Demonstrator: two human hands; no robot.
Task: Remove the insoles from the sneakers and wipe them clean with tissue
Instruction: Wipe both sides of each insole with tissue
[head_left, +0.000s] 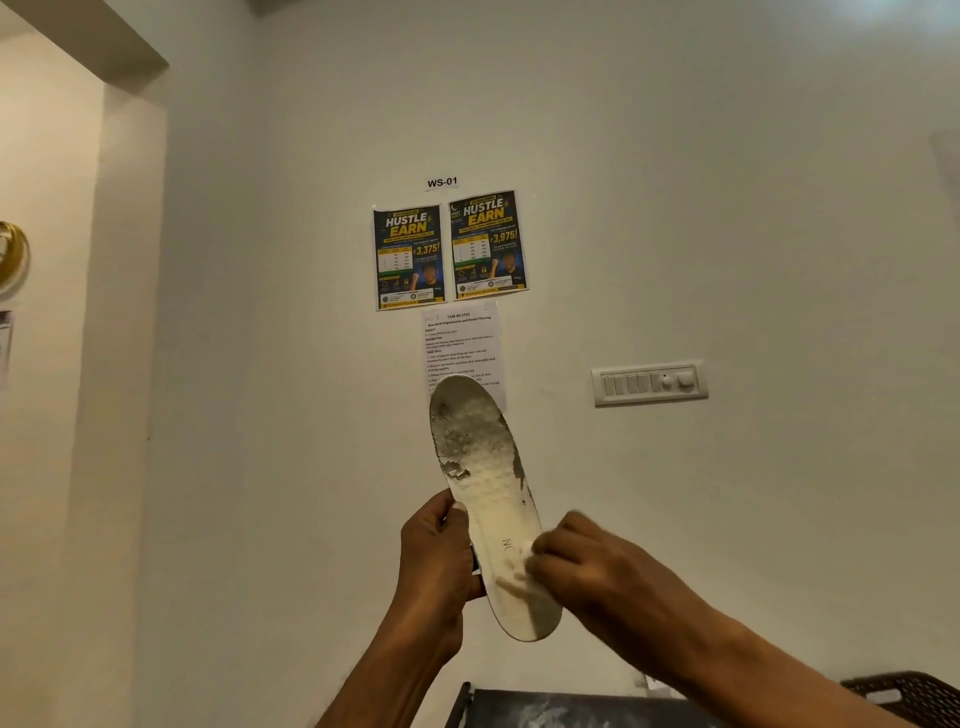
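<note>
A white insole (480, 467) is held up in front of the wall, toe end upward, its surface stained grey and flaking near the toe. My left hand (439, 553) grips its left edge around the middle, thumb on the front. My right hand (587, 564) pinches a small wad of white tissue (527, 569) and presses it on the insole's heel half; the hand is motion-blurred. No sneakers are in view.
A dark rack top (561, 709) shows at the bottom edge, with a dark woven basket (914, 696) at the bottom right. On the wall hang two posters (449, 252), a task sheet (465, 343) and a switch panel (649, 383).
</note>
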